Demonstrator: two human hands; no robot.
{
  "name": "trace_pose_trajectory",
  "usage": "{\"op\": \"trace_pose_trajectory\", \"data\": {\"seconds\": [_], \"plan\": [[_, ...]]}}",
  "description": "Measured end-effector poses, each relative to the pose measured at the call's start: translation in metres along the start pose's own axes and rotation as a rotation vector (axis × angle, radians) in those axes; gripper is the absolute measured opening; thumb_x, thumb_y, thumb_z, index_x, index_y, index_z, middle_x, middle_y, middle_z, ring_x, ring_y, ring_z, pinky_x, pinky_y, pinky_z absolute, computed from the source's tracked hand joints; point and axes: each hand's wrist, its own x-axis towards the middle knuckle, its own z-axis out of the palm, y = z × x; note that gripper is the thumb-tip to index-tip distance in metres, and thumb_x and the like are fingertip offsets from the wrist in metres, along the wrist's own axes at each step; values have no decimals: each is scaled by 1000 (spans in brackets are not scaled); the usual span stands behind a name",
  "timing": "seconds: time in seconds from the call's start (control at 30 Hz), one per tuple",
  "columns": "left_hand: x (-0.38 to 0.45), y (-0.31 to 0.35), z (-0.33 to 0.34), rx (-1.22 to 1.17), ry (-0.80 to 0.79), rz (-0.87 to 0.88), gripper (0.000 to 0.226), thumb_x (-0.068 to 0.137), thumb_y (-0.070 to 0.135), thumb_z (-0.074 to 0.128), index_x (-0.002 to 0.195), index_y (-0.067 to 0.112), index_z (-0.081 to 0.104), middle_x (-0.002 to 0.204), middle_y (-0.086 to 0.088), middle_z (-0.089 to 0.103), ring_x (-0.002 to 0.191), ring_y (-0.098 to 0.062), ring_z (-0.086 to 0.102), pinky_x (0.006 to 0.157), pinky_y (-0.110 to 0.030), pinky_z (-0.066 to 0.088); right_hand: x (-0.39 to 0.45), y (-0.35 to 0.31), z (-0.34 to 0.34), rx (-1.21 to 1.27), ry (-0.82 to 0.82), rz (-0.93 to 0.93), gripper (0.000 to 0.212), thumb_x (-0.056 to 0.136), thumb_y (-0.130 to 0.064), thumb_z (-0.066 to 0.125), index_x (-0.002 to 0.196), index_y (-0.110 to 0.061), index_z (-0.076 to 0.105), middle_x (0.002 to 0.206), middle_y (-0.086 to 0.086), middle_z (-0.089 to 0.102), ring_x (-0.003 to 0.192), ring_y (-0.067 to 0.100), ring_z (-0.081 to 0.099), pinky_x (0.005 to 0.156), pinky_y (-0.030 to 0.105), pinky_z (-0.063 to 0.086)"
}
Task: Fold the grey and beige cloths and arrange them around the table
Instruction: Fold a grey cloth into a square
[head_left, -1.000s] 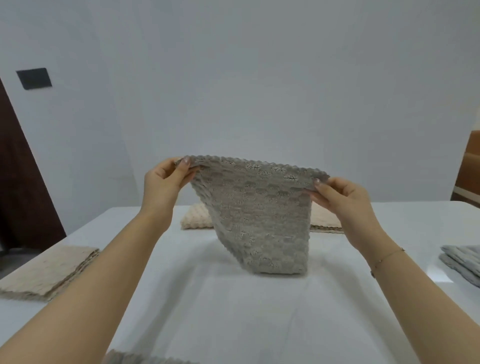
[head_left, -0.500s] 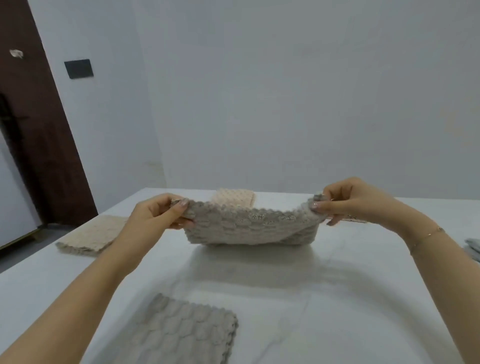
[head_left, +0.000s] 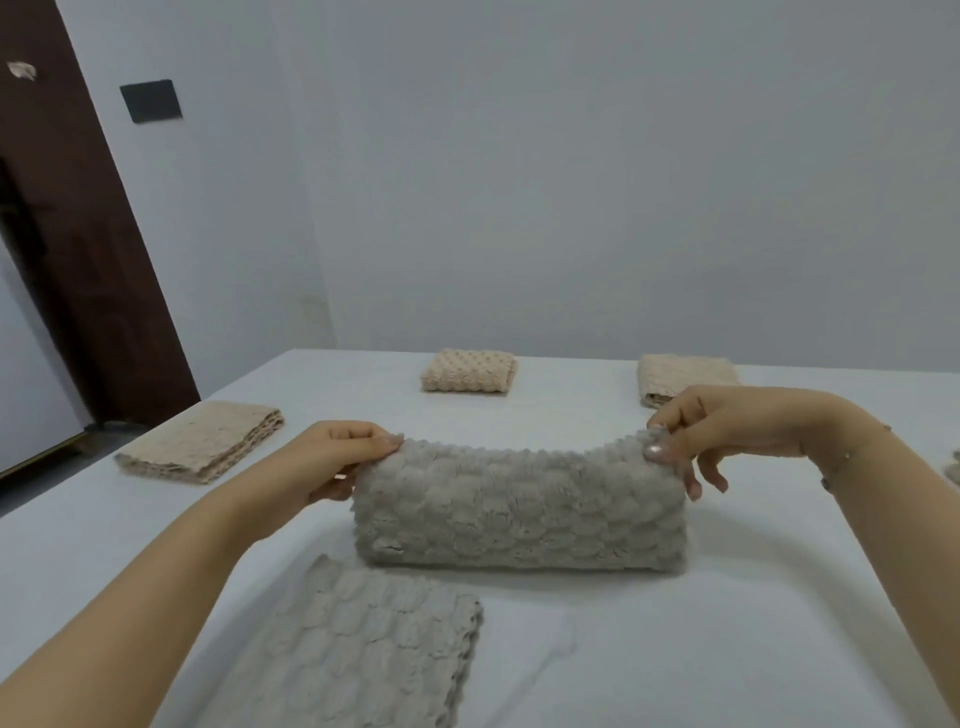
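Observation:
A grey textured cloth (head_left: 519, 509) rests on the white table (head_left: 727, 623) in the middle, doubled over with its fold toward me. My left hand (head_left: 332, 457) pinches its upper left corner and my right hand (head_left: 727, 431) pinches its upper right corner, both holding the top edge a little above the table. A second grey cloth (head_left: 353, 654) lies folded flat close to me, just in front of the held one. Three folded beige cloths lie around the table: one at the left edge (head_left: 202, 441), one at the far middle (head_left: 470, 370), one at the far right (head_left: 685, 376).
A bit of another grey cloth (head_left: 953, 470) shows at the right border. A dark wooden door (head_left: 67, 234) stands left of the table, with a black wall plate (head_left: 150, 101) beside it. A pale wall runs behind the table.
The grey cloth hung open in the air between my hands; it has come down onto the table and doubled over. My view has dropped and turned left.

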Motion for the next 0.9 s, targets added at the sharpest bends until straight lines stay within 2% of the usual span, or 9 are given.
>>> {"op": "trace_pose_trajectory", "data": {"seconds": [0.1,0.17,0.27,0.37,0.43,0.63,0.77,0.9], "plan": [[37,-8,9,46,117,-63,22,85,33,67,79,12,65,64,3,51,62,-11,44,58,-21,36,18,17,3,38,224,75,28,85,-29,67,68,-10,57,59,2,57,60,18,59,47,23,42],[59,-18,18,100,171,-97,21,89,31,63,79,12,64,69,1,56,65,-13,48,60,-23,38,31,31,8,22,291,144,30,85,-30,68,64,-14,54,54,-4,57,57,17,55,45,22,37],[83,-33,30,175,246,-102,27,89,31,63,74,8,63,68,-4,59,59,-16,50,57,-25,40,44,51,12,-13,364,238,30,85,-29,69,63,-14,56,53,-2,59,53,17,54,41,21,36],[93,-46,35,277,375,-10,32,89,34,62,69,10,62,59,1,59,51,-15,50,51,-24,39,50,61,12,5,408,266,35,87,-28,67,59,-15,52,49,-2,57,45,14,52,40,20,34],[94,-54,35,323,426,54,30,90,37,60,71,14,62,61,3,59,51,-15,52,52,-26,39,52,63,11,9,414,276,37,88,-28,66,57,-15,50,47,-3,55,43,13,49,41,21,33],[103,-69,33,451,467,94,28,91,46,52,79,22,59,76,5,64,70,-15,57,68,-33,46,57,65,13,-30,448,317,36,92,-30,60,64,-12,47,40,-5,51,36,11,45,39,22,32],[106,-70,34,541,500,99,28,93,46,49,82,22,58,77,7,62,77,-16,56,63,-30,39,63,65,17,-83,485,309,38,95,-30,55,63,-11,46,37,-5,50,34,11,44,38,21,32],[106,-70,37,634,527,118,28,95,46,44,87,21,55,77,4,60,75,-19,55,56,-28,34,69,68,18,-159,538,349,38,95,-32,53,66,-9,48,43,0,51,35,15,45,35,18,32]]}}
